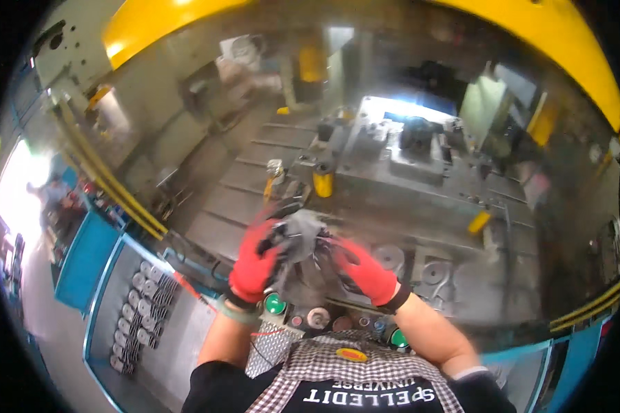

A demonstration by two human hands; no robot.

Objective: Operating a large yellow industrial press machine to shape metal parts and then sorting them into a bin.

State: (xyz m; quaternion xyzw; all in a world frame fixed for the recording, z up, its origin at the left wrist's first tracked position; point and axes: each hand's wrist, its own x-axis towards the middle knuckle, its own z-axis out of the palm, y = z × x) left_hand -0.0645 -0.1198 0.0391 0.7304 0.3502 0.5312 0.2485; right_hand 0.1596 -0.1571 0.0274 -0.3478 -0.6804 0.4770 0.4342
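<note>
Right hand (368, 274) is nearest, fingers bent, honestly too smeared to tell if it's gripping. Left hand (256, 258) looks curled onto a blurry grey thing (301, 237), at its 2 o'clock, the right's 10. Farther, roughly 1 o'clock: yellow cylinder (323, 182).

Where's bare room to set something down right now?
Bare patches: the slotted bed, left of the small fixture beside the yellow cylinder; the blue bin's floor, right of the stacked metal parts. Crowded: beside the right hand, where round parts lie, and nearest the person, along the button row.
</note>
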